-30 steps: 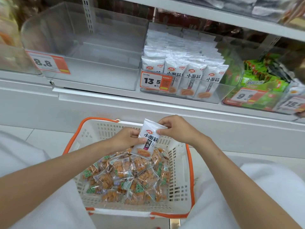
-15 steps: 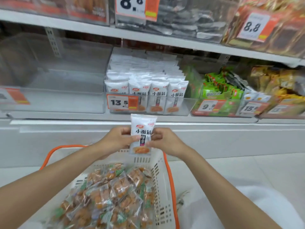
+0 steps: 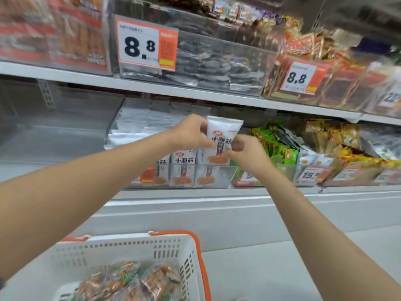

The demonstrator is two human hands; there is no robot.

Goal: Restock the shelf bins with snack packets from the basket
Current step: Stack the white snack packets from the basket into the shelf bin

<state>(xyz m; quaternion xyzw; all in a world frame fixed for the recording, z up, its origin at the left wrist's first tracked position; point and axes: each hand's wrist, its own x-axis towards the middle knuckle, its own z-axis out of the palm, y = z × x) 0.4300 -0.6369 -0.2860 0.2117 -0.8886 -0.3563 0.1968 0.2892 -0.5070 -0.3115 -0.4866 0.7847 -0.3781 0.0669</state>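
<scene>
A white basket with orange handles, carrying orange-and-green snack packets, sits below the front edge of the lower shelf. Above it, the left hand pinches the left side of a white snack packet — held upright just over the clear bin of matching packets at the shelf's front edge — while the right hand pinches its right side, the fingers of both clamped on the wrapper. Green packets fill the neighbouring bin to the right.
</scene>
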